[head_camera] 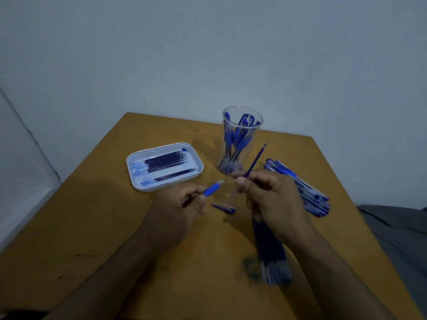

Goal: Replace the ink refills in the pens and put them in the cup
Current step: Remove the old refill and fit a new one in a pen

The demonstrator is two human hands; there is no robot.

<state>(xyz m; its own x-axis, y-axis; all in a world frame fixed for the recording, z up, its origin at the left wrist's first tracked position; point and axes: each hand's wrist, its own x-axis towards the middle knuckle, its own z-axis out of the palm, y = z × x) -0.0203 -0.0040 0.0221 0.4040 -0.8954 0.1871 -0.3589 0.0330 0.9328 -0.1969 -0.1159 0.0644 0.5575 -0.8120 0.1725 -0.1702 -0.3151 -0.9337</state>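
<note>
The brown wooden bench (97, 227) lies bare along its near-left part, giving open passage there. Farther back, the white shallow plastic tray (138, 181) of dark refills blocks the left middle, and the tall clear plastic cup (242, 125) filled with blue pens stands upright just right of it, a narrow gap between. A heap of blue pens (307, 192) crowds the right edge; a bundle of dark refills (272, 250) lies in front.

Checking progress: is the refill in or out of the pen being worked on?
Out: right hand holds the bare refill, apart from the barrel in the left hand.
</note>
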